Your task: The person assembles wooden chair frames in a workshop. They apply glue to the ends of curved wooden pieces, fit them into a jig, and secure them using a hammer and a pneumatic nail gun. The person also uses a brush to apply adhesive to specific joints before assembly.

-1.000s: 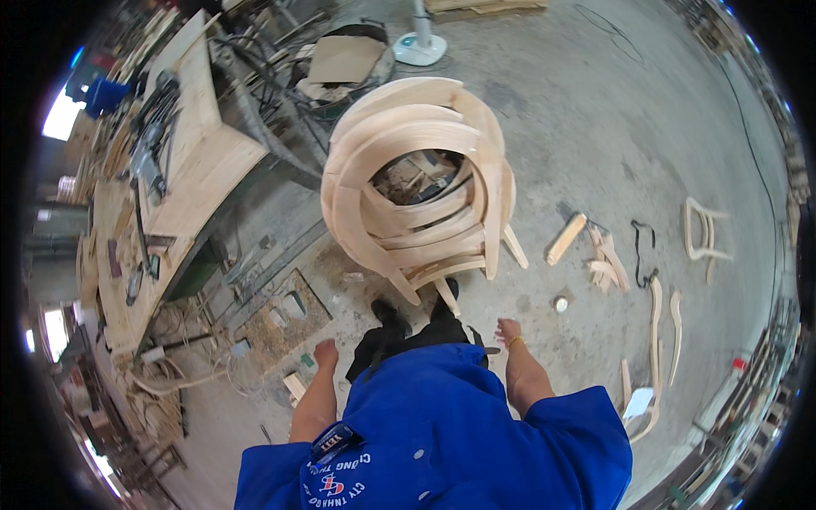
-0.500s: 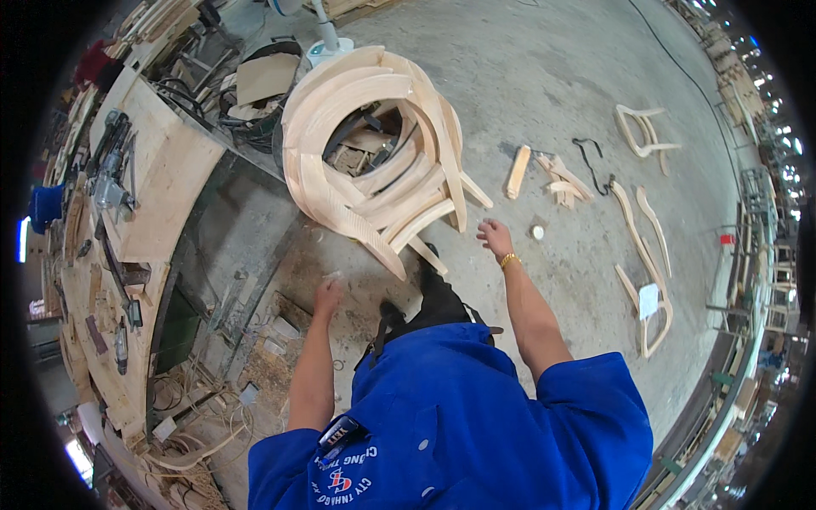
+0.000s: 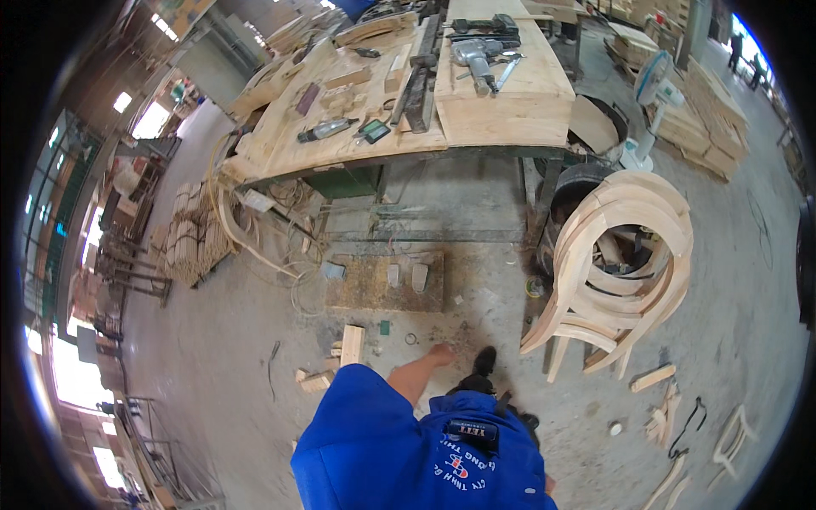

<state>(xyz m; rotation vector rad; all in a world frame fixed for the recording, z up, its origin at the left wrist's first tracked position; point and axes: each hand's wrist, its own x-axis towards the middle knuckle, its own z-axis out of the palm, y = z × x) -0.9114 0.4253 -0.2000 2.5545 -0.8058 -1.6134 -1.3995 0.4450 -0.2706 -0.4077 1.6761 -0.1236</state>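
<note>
My left hand (image 3: 441, 354) hangs low over the floor in front of my body, its fingers loosely curled with nothing visible in them. It is nearest to the low wooden board (image 3: 357, 293) on the floor beyond it. Only a sliver of skin shows at the right side of my blue shirt; my right hand itself is out of sight. To the right stands a stack of curved, unfinished wooden chair frames (image 3: 571, 255), apart from both arms.
Ahead is a workbench (image 3: 255, 166) with a drill (image 3: 478, 58), another power tool (image 3: 327, 129) and wood pieces on it. A fan (image 3: 653, 81) stands behind the chair frames. Wood offcuts (image 3: 352, 344) and a loose wood block (image 3: 653, 378) lie on the floor.
My view and body have turned left, so the workbench is now ahead and the chair frames are on the right. My right hand, open before, has left the view.
</note>
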